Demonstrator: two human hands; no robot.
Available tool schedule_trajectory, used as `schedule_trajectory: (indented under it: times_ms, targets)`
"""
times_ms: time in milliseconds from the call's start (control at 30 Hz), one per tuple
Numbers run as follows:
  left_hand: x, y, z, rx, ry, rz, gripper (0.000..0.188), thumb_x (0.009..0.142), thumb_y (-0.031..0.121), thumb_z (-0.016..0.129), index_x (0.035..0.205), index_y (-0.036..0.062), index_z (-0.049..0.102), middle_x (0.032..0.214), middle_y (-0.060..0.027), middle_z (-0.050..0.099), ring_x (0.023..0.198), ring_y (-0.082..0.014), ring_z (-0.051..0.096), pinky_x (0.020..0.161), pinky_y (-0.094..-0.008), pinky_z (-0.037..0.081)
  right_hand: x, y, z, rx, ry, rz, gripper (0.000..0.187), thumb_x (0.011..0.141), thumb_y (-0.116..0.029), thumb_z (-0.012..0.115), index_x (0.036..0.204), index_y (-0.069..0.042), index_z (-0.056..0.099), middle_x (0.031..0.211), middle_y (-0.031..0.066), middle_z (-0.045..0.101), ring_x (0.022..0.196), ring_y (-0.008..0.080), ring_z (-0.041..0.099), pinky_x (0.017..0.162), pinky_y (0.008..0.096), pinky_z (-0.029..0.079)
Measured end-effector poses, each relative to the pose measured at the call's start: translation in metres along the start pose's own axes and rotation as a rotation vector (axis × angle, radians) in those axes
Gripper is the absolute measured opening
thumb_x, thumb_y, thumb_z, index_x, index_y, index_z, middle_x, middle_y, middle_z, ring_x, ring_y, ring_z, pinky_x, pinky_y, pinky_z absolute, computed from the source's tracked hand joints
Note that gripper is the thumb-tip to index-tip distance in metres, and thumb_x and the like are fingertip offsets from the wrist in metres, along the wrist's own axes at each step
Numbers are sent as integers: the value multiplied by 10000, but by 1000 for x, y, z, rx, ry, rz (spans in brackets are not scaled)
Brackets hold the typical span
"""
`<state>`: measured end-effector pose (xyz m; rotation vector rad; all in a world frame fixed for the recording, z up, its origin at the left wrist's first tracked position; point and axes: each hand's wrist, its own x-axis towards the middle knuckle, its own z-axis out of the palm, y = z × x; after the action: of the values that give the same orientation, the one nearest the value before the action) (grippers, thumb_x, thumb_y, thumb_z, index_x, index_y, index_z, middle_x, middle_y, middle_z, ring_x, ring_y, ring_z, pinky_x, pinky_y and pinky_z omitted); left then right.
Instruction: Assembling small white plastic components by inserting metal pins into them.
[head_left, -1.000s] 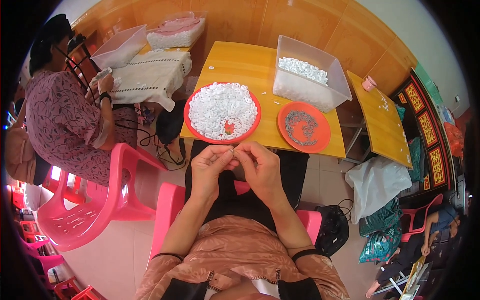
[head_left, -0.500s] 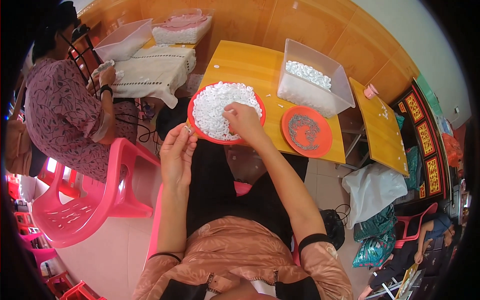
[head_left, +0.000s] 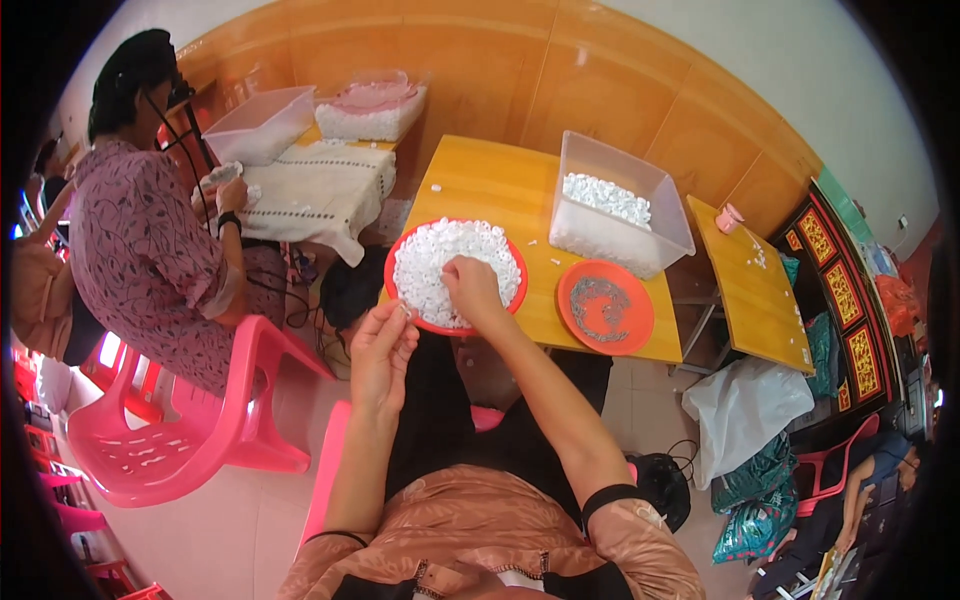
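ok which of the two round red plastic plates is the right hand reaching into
The nearer-left round red plastic plate, heaped with small white pieces; the right hand rests on them. The other red plate holds grey bits.

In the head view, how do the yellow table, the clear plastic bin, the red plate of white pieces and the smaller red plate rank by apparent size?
1. Yellow table
2. Clear plastic bin
3. Red plate of white pieces, close to the bin, so this order is unsure
4. Smaller red plate

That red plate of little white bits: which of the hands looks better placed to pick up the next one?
Probably the right hand: it rests on the white pieces in the red plate. The left hand is off the table's near edge, fingers pinched together.
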<state>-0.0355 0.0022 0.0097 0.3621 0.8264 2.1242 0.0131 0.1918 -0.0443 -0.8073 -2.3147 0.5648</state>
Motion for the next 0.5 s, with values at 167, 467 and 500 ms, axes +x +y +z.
schedule_trajectory:
  times_ms: [167, 467, 500]
  targets:
    - [-7, -9, 11, -14, -41, -118, 141, 877, 84, 582, 1010, 38, 580, 879, -61, 641, 676, -83, 594, 621, -186, 496, -45, -37, -67, 984, -87, 389, 228, 809, -104, 626, 992, 32, 635, 810, 116, 654, 706, 183, 641, 658, 273, 522]
    - [-26, -13, 49, 115, -202, -246, 114, 893, 106, 558, 996, 58, 568, 882, -54, 644, 770, -111, 617, 709, -224, 491, -101, -58, -129, 1446, -146, 413, 253, 861, -54, 584, 1104, 18, 584, 909, 66, 637, 790, 111, 616, 698, 240, 521]
    - [-29, -13, 49, 152, -196, -210, 115, 887, 95, 563, 987, 38, 567, 885, -69, 646, 775, -118, 623, 707, -221, 490, -104, -57, -129, 1450, -139, 425, 253, 861, -54, 584, 1104, 18, 584, 909, 66, 637, 790, 111, 616, 698, 240, 521]
